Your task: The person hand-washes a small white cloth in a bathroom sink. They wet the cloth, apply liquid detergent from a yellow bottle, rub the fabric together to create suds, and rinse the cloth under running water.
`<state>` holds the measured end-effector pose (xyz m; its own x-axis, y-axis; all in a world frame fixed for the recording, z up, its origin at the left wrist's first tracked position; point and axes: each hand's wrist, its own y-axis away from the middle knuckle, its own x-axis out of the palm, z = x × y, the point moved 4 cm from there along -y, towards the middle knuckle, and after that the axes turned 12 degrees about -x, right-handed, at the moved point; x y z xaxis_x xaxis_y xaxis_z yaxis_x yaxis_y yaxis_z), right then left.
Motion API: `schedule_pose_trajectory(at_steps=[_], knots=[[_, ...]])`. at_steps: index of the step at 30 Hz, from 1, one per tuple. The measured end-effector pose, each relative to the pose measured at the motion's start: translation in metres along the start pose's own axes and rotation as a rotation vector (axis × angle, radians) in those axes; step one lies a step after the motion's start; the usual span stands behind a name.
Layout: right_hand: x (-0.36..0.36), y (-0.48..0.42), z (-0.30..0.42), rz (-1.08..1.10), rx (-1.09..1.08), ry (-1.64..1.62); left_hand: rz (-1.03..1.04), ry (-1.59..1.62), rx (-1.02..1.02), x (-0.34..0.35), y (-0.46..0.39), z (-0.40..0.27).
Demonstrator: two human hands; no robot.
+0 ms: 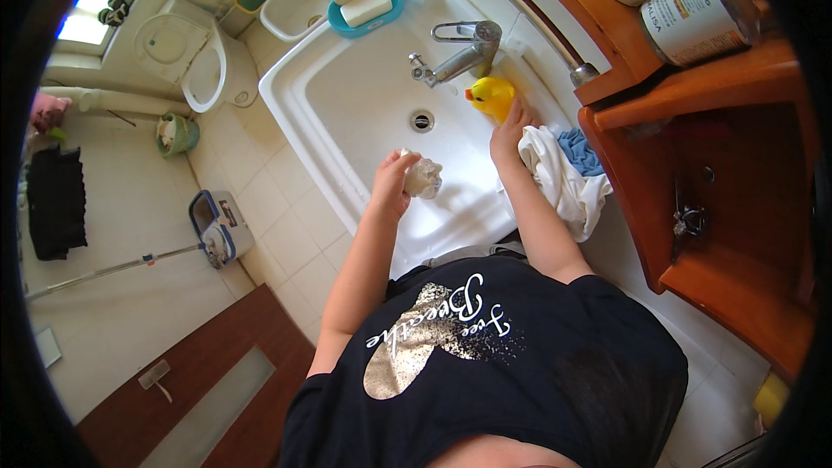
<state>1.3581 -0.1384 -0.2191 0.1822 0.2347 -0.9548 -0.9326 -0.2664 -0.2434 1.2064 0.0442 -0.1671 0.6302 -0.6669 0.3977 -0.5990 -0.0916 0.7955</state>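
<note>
My left hand (391,183) is closed around a crumpled, wet-looking cream wad (424,178), perhaps a cloth or a mesh puff, over the front of the white sink basin (357,97). On the right side of the sink, the fingers of my right hand (510,135) are around the rear of a yellow rubber duck (493,94) with an orange beak. The duck is beside the base of a chrome faucet (467,60). A bunched white cloth (558,192) and a blue cloth (580,151) lie on the rim by my right forearm.
A turquoise soap dish (390,12) holding white bars sits on the far left corner. The drain (422,121) is uncovered. At right stands a wooden cabinet (702,88) with jars above. A toilet (207,81), a mop bucket (227,224) and a wooden door (214,364) are to the left.
</note>
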Motion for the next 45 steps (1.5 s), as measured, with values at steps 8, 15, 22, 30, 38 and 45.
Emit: schedule_pose_trajectory(at_steps=[8, 15, 22, 30, 38, 45], knots=[[-0.05, -0.037, 0.0, 0.033, 0.16, -0.591, -0.026, -0.029, -0.007, -0.004, 0.001, 0.002], [-0.038, -0.063, -0.021, 0.202, 0.286, -0.744, -0.084, -0.322, 0.083, 0.018, -0.019, -0.01], [-0.038, -0.058, -0.026, 0.183, 0.322, -0.869, 0.09, -0.588, 0.052, 0.068, -0.065, -0.016], [-0.055, -0.06, -0.014, 0.064, 0.148, -0.562, 0.147, -0.822, -0.011, 0.115, -0.09, -0.002], [-0.055, -0.075, 0.012, -0.204, -0.019, -0.43, 0.127, -0.83, -0.027, 0.119, -0.089, 0.004], [-0.068, -0.064, 0.019, -0.507, -0.183, -0.278, 0.127, -0.789, -0.033, 0.111, -0.092, 0.002]])
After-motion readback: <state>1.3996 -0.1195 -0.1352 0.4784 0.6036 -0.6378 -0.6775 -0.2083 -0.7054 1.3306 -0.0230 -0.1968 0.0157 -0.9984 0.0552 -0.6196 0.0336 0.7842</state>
